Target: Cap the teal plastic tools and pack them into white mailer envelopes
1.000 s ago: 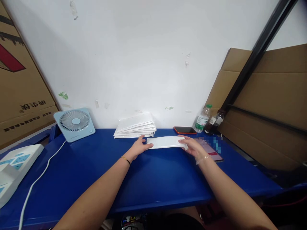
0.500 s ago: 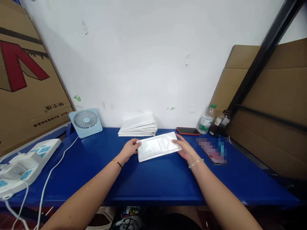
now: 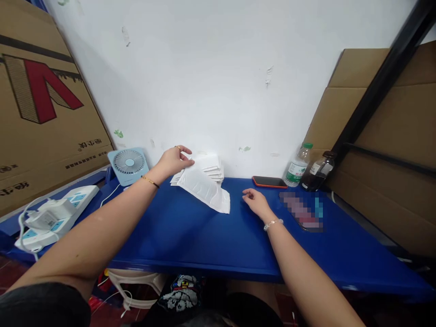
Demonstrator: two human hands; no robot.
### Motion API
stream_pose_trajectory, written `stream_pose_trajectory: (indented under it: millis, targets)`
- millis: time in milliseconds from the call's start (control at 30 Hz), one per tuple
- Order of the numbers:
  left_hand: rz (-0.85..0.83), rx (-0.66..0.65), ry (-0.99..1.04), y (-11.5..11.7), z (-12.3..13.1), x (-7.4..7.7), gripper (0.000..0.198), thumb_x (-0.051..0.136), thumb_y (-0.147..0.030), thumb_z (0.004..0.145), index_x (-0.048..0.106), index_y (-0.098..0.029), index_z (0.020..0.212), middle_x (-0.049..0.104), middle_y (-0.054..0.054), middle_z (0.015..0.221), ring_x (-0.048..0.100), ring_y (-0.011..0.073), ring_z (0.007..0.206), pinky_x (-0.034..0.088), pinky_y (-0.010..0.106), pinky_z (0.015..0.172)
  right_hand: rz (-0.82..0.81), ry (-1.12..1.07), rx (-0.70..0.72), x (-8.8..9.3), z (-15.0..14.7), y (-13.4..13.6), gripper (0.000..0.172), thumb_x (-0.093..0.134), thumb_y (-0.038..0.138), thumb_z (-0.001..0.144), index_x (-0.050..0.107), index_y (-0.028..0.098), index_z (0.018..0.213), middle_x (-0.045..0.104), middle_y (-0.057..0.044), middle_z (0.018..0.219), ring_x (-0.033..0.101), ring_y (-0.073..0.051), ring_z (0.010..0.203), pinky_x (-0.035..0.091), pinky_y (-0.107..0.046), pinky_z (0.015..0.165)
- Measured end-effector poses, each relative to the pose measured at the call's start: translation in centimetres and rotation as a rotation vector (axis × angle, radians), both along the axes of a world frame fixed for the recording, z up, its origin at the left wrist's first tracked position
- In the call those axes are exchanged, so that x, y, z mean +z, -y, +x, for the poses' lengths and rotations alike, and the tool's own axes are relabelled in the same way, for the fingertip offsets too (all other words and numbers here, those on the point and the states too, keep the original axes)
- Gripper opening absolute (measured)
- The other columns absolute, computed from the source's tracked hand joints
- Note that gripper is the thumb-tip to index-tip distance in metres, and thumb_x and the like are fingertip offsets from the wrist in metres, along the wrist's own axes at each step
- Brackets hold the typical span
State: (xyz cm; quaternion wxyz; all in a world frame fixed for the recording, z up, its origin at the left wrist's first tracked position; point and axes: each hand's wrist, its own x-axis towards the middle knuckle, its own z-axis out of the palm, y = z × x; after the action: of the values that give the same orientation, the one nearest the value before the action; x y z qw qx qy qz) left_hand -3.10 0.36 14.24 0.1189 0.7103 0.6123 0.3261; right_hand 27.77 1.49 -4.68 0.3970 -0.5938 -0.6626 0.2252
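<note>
envelope slants lengthwise down rightward, left hand pinching it, right hand loosely curled.

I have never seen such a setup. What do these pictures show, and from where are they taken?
There is no machine here, only a person's two bare hands. One camera, worn on the head, looks forward and down at them. The left hand holds a flat white packet by one end, in front of a stack of white packets. The right hand holds nothing. Also on the blue table are a fan, a power strip, a phone, a green-capped bottle, a dark bottle and a blurred flat item.
</note>
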Motion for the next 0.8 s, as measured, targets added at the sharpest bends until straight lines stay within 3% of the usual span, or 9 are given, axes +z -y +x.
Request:
stream_pose_trajectory:
  millis: [233,367,533,800]
  targets:
    - [-0.015,-0.062,0.015,0.1,1.9,3.1,0.043,0.071,-0.029,0.065,0.059,-0.019,0.106,0.065,0.000,0.076,0.056,0.0115,0.059,0.039,0.024,0.054,0.028,0.021,0.093,0.2,-0.3,0.2,0.038,0.056,0.043,0.081,0.063,0.019,0.110,0.061,-0.010,0.111,0.058,-0.023,0.102,0.045,-0.039,0.092]
    - [0.008,-0.065,0.017,0.1,2.4,3.9,0.044,0.068,-0.029,0.068,0.057,-0.021,0.110,0.065,0.001,0.082,0.055,0.0112,0.058,0.038,0.023,0.052,0.015,0.076,0.274,0.3,-0.7,0.7,0.065,0.066,0.053,0.073,0.052,0.024,0.129,0.052,-0.010,0.128,0.050,-0.027,0.118,0.039,-0.043,0.102]
    - [0.057,-0.064,0.009,-0.2,2.8,3.8,0.043,0.063,-0.027,0.073,0.055,-0.022,0.114,0.064,0.001,0.088,0.053,0.0104,0.058,0.037,0.022,0.050,0.026,0.197,0.408,0.4,-1.4,1.1,0.096,0.075,0.059,0.058,0.039,0.023,0.140,0.042,-0.012,0.140,0.037,-0.031,0.130,0.030,-0.048,0.108]
    - [0.128,0.023,-0.140,-1.0,2.2,3.0,0.035,0.061,-0.024,0.075,0.056,-0.020,0.109,0.063,0.001,0.082,0.054,0.0129,0.064,0.041,0.025,0.060,0.047,0.263,0.386,0.1,-1.8,1.0,0.105,0.075,0.062,0.056,0.033,0.022,0.144,0.036,-0.014,0.145,0.032,-0.031,0.134,0.028,-0.046,0.109]
